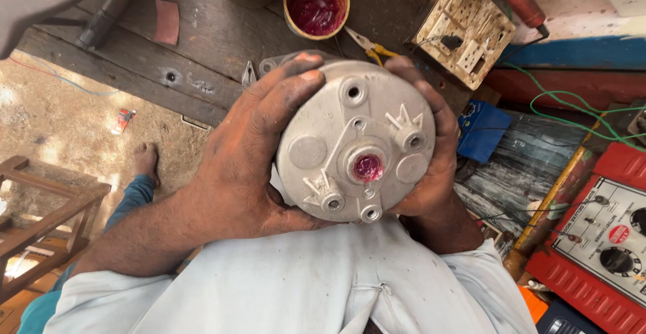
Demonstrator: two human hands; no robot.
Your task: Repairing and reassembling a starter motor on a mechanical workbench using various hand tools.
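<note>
While both hands squeeze it, the round grey metal cover (356, 142) sits close above the person's lap, near the bench (202, 45). The left hand (245, 152) wraps one side. The right hand (431, 145) wraps the other, mostly hidden behind it. Red grease fills its middle hole (368, 168).

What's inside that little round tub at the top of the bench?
The tub holds glossy red grease, which fills its bottom. How deep it goes cannot be seen. The same red sits in the centre hole of the metal housing.
</note>
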